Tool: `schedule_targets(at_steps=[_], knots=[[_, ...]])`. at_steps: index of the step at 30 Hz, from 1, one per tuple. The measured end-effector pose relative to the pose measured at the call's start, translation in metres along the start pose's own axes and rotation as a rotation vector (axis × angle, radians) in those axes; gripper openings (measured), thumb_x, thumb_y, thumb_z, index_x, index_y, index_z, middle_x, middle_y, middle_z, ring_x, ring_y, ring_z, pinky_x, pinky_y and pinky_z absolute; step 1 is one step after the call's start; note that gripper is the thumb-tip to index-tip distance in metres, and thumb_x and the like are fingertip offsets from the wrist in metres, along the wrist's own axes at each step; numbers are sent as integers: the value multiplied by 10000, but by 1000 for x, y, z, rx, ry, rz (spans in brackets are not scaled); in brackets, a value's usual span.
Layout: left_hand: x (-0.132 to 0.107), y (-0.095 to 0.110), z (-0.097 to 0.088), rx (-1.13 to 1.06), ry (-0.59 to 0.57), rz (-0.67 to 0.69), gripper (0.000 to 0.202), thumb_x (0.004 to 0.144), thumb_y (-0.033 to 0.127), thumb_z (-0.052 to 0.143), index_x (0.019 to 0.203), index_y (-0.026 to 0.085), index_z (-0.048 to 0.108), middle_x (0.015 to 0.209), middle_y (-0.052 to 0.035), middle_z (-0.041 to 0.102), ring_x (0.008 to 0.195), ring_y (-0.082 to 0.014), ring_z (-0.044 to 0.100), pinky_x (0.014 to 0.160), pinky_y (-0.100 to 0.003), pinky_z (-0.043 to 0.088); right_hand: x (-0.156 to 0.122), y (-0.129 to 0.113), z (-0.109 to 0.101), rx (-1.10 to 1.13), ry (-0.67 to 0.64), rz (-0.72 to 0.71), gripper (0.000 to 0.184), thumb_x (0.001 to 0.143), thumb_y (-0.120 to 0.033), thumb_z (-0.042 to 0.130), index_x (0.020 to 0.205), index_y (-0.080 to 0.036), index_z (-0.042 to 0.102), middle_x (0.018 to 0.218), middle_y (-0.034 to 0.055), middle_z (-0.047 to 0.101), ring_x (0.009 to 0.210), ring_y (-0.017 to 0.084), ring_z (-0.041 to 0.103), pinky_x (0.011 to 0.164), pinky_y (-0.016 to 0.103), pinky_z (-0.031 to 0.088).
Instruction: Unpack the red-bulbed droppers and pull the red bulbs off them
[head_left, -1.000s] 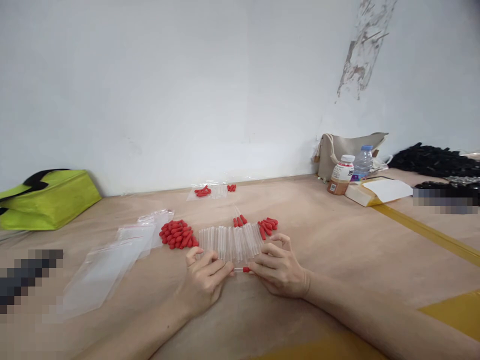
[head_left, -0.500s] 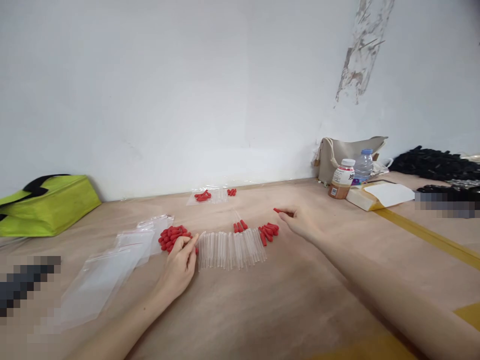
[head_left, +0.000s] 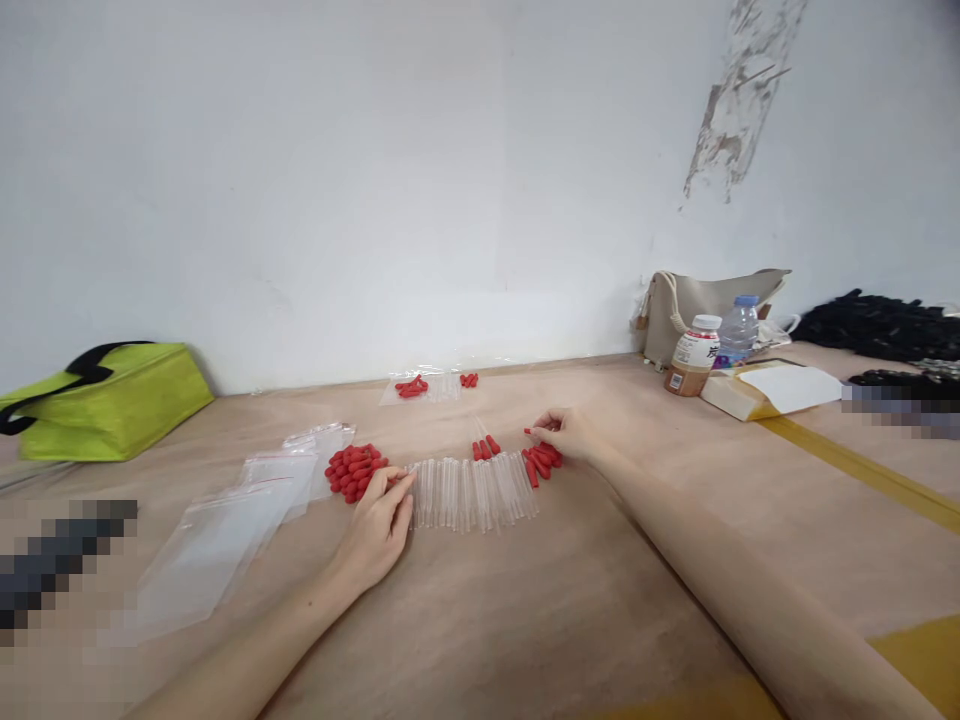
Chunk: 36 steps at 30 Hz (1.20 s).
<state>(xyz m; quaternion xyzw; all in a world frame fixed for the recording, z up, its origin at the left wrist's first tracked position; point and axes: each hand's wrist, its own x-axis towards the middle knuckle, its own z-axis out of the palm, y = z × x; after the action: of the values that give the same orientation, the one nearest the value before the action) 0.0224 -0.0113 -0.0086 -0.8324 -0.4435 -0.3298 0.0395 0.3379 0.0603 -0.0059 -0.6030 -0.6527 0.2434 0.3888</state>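
My right hand pinches a red rubber dropper bulb above a small group of loose red bulbs. My left hand is closed at the left end of a row of clear dropper tubes. Its thumb and fingertips press together on the upper end of the outermost tube, partly hidden by the fingers. A larger heap of red bulbs lies just beyond the left hand. Behind the row rest several droppers with red bulbs on thin clear stems pointing away.
Clear zip bags overlap on the left, near a lime-green bag. By the wall lies a bag with red bulbs and tubes. To the right stand a drink bottle, a water bottle, a beige bag and a paper-topped box.
My right hand has moved left and slightly down with the red bulb, toward the tubes. My left hand's fingertips have drawn together at the outermost tube. The view has shifted slightly.
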Motion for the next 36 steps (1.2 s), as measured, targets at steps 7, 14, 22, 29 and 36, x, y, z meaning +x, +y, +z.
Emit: schedule_targets(at_steps=[7,14,22,29,36], knots=[[-1,2,0,23,-82,-20,329,860,307,390,1129,176,526,1115,-83,502,1059,-206,478,894,-365,420,1,6,-3,-51,-36,-4,209,679,-362,610,682,-154,625,610,6,630,537,103,550,478,184,385],[-3,4,-2,20,-100,-27,385,856,350,407,1207,202,462,1179,-68,502,1102,-207,453,927,-369,397,5,13,-1,-113,37,11,245,760,-352,506,708,-144,624,667,16,629,595,113,549,515,193,380],[1,4,-7,33,59,2,311,870,295,379,1124,185,519,1066,-80,501,1007,-214,456,902,-408,369,1,-15,-6,-251,71,31,217,760,-358,500,763,-179,623,753,22,640,696,133,567,595,212,391],[0,0,-6,144,137,-42,306,857,287,389,1128,215,511,1125,-78,474,1047,-237,412,912,-441,327,12,-72,27,-434,-118,146,168,646,-328,619,617,-163,626,640,67,634,684,205,590,623,286,404],[-1,4,-7,163,133,-76,258,852,312,398,1052,238,543,1128,-66,466,1068,-242,387,908,-451,312,32,-90,48,-556,-255,298,94,573,-194,665,553,-134,595,520,62,593,597,241,596,610,358,418]])
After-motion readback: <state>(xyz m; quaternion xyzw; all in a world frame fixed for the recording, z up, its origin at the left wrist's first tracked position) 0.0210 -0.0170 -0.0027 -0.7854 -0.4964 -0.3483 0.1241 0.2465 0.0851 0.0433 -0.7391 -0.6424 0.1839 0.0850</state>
